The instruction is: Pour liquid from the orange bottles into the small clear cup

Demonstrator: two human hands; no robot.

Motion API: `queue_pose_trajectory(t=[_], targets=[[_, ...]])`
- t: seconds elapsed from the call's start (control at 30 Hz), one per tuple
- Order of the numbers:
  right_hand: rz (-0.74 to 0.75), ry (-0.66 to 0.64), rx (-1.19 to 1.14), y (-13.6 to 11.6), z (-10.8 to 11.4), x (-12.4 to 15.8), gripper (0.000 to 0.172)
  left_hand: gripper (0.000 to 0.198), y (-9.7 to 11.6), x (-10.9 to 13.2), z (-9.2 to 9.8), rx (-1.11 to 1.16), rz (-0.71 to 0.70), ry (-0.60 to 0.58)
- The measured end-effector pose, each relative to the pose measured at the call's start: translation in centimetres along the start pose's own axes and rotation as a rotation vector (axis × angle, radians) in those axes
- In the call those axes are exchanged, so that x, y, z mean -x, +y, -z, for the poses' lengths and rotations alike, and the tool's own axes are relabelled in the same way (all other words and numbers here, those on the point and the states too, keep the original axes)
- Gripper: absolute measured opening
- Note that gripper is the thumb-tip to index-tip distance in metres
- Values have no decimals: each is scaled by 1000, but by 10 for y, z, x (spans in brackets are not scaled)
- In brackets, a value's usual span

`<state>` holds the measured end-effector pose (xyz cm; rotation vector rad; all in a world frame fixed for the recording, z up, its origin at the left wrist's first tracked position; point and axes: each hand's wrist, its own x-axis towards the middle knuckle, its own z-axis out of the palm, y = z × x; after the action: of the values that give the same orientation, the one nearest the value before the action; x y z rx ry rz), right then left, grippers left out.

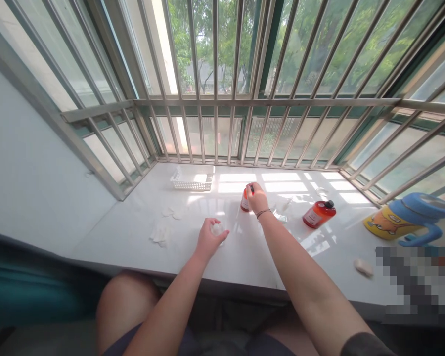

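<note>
My left hand [208,237] curls its fingers round a small clear container [217,229] low over the white sill; its exact kind is hard to make out. Farther forward, my right hand [257,198] grips the dark cap at the top of a small red-orange bottle [245,201] with a pale label. The bottle stands upright, and my fingers hide part of its top. To the right sits a second, larger red bottle [319,214] with a black cap and a label. Between the two bottles lies a small flat packet [281,217].
A white perforated basket [193,179] stands at the back left. Crumpled white pieces [160,235] lie left of my left hand. On the right are a blue and yellow jug [400,217] and a small beige lump [363,267]. Metal bars [230,103] line the window behind.
</note>
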<state>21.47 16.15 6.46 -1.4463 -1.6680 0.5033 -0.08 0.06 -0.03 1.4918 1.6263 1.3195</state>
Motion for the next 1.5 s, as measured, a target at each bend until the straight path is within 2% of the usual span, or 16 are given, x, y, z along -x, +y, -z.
queue_pose_trajectory(t=[0.13,0.27,0.37,0.43,0.53,0.67,0.8,0.87,1.0,1.1,1.2,1.37,1.43,1.5], targets=[[103,-55,-69,-8,5,61,31,39,2,-2,1,0,-30,-25],[176,-77,-120,-4,38,134,26,22,1,-4,1,20,-151,-32],[133,13,-141,7,66,175,21,27,-1,-3,-1,9,-69,-26],[89,77,-130,13,79,190,19,38,-2,-2,-2,18,-11,-8],[53,132,-100,14,84,198,19,47,-5,-1,-3,41,5,7],[-7,213,-118,9,73,194,25,52,-6,-2,-2,8,17,-20],[-56,291,-176,6,62,193,32,63,-6,0,5,10,-68,-19],[-46,304,-208,8,60,193,33,57,-7,3,10,12,-138,-24],[-1,301,-212,12,61,195,30,29,-3,8,21,-46,-265,-54],[7,307,-189,14,61,195,28,24,7,8,27,-83,-299,-35],[13,307,-188,14,60,195,27,25,23,3,34,-78,-336,35],[25,319,-163,14,60,194,27,27,52,-9,64,-105,-546,199],[33,321,-167,14,60,194,26,28,55,-17,82,-214,-584,259],[37,324,-172,15,60,194,26,29,49,-28,99,-386,-580,293]])
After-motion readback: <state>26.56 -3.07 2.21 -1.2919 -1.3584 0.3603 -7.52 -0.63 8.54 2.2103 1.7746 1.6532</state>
